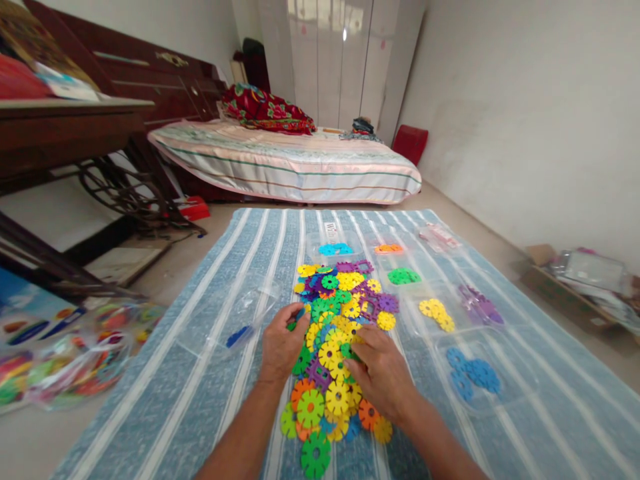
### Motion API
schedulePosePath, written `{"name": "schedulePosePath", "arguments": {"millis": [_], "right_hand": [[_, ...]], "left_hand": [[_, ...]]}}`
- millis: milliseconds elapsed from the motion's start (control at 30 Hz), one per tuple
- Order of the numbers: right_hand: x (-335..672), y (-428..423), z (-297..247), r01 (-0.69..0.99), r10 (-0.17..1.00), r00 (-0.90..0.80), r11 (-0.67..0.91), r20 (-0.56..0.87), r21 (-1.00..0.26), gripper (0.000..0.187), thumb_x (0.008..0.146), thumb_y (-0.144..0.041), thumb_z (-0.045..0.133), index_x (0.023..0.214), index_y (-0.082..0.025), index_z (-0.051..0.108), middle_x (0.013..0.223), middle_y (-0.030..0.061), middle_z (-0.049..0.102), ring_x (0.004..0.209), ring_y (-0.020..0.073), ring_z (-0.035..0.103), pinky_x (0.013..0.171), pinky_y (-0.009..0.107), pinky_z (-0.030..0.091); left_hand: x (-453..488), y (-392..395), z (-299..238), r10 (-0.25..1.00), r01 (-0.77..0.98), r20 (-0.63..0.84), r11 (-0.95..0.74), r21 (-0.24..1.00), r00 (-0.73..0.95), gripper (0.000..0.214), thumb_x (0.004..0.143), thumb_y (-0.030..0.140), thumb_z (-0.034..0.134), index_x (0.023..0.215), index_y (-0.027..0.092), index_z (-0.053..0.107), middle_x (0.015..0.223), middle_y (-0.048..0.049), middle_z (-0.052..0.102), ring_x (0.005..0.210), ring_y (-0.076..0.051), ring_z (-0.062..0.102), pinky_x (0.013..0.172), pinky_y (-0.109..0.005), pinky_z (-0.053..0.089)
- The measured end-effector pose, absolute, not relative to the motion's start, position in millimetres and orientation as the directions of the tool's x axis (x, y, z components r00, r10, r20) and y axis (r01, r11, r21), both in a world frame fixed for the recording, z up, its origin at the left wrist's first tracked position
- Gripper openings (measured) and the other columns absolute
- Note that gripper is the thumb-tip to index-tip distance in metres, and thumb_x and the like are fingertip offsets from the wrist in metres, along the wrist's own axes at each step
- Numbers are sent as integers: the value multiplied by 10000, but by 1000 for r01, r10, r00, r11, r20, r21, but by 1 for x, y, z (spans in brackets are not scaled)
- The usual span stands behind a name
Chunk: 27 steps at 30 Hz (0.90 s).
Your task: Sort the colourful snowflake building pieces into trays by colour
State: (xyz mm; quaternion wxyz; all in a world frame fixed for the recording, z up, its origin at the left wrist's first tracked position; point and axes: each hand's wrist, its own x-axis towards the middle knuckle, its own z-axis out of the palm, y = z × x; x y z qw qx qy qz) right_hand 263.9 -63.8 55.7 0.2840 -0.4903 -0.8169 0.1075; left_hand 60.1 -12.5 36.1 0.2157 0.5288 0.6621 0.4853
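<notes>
A long heap of notched plastic connector discs [337,398] in yellow, green, orange, blue and purple lies on the striped cloth. At the heap's left edge, my left hand [284,341] is closed, with a few green and dark blue connector discs [292,325] showing between thumb and fingers. My right hand [380,367] reaches into the heap from the right, its fingers curled by a green disc [347,350]; what they grip is hidden. Among the discs are purple square-holed pieces [319,373]. A large green disc [315,455] lies nearest me.
Clear trays on the right hold blue discs [483,375], yellow discs [437,313], purple pieces [479,305], and green ones [404,276]. Behind are light blue [336,249] and orange pieces [389,249]. A tray at left holds dark blue pieces [238,336]. A bed [300,170] stands beyond.
</notes>
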Motion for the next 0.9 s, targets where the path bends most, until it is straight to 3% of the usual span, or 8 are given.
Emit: {"name": "schedulePosePath", "arguments": {"millis": [333,433,567,767,833,900], "right_hand": [[275,-45,67,726,737,-323,595,593,-343,257,903,-173,469,703,-202,628,809,59,646,862,179,601,810,319,493],[292,-14,92,825,702,-194,495,686,-273,275,917,-203,455,709,-195,634,765,66,649,828,189,602,807,336,479],[306,13,118,919,620,6,306,785,-248,214,901,-299,496,920,-158,657,853,110,672,865,243,599,805,390,472],[283,-27,87,741,794,-295,541,531,-397,127,862,-237,539,852,-198,660,896,67,674,875,200,610,798,325,498],[274,-46,71,697,814,-353,558,461,-451,87,819,-237,600,868,-199,661,958,71,661,938,211,600,844,345,499],[268,-61,59,695,831,-356,541,427,-474,171,767,-262,672,923,-194,658,1026,87,644,1027,245,575,910,399,480]], "left_hand": [[60,-12,36,907,482,234,-41,875,-350,317,709,430,561,910,213,676,921,-35,719,834,-198,663,854,-341,516],[60,-12,36,908,463,228,-43,885,-352,321,704,424,563,913,207,674,941,-41,719,853,-200,665,867,-343,515],[60,-12,35,907,453,229,-47,890,-354,330,705,425,557,921,203,670,947,-45,717,855,-200,668,863,-339,520],[60,-12,35,904,450,235,-54,891,-356,309,709,422,573,911,211,674,936,-33,720,850,-193,669,852,-328,525],[61,-13,36,905,452,236,-55,890,-355,311,710,426,579,916,213,674,934,-31,721,855,-193,667,857,-329,522],[61,-13,36,905,454,234,-52,889,-354,319,710,430,585,924,210,673,935,-34,720,859,-194,666,860,-331,521]]}}
